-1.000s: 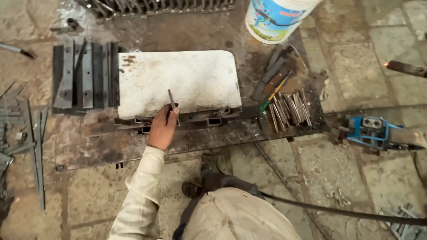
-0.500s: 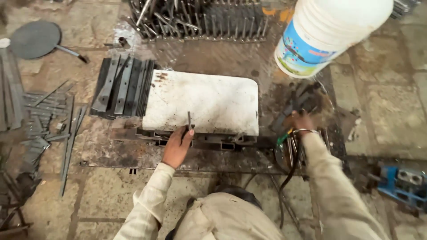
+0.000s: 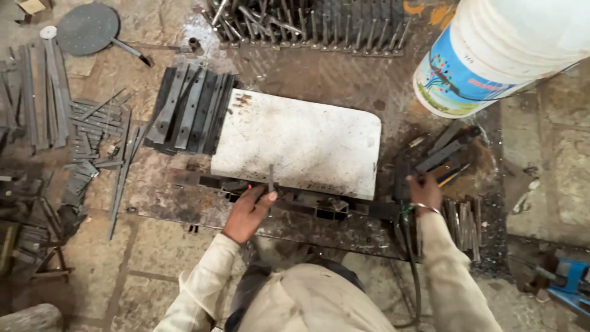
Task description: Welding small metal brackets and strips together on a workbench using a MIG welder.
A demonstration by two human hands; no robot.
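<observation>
My left hand (image 3: pixel 249 212) pinches a short dark metal rod (image 3: pixel 271 178) and holds it upright against the near edge of a white metal plate (image 3: pixel 301 141). The plate lies on a dark steel frame (image 3: pixel 319 209) on the stone floor. My right hand (image 3: pixel 423 189) reaches out to the right of the plate and grips a dark tool with a cable (image 3: pixel 409 258) running back along my arm. Just beyond that hand lie several flat tools and a pile of short metal rods (image 3: pixel 464 221).
A big white plastic bucket (image 3: pixel 498 55) stands at the far right. Flat steel bars (image 3: pixel 190 110) lie stacked left of the plate, more strips (image 3: pixel 43 92) and scraps at far left. A row of spiked metal pieces (image 3: pixel 307 24) lies beyond. A blue machine (image 3: pixel 568 276) sits at lower right.
The view has shifted right and closer. My right hand came into view and reached the tools right of the plate. My left hand keeps the rod at the plate's edge.
</observation>
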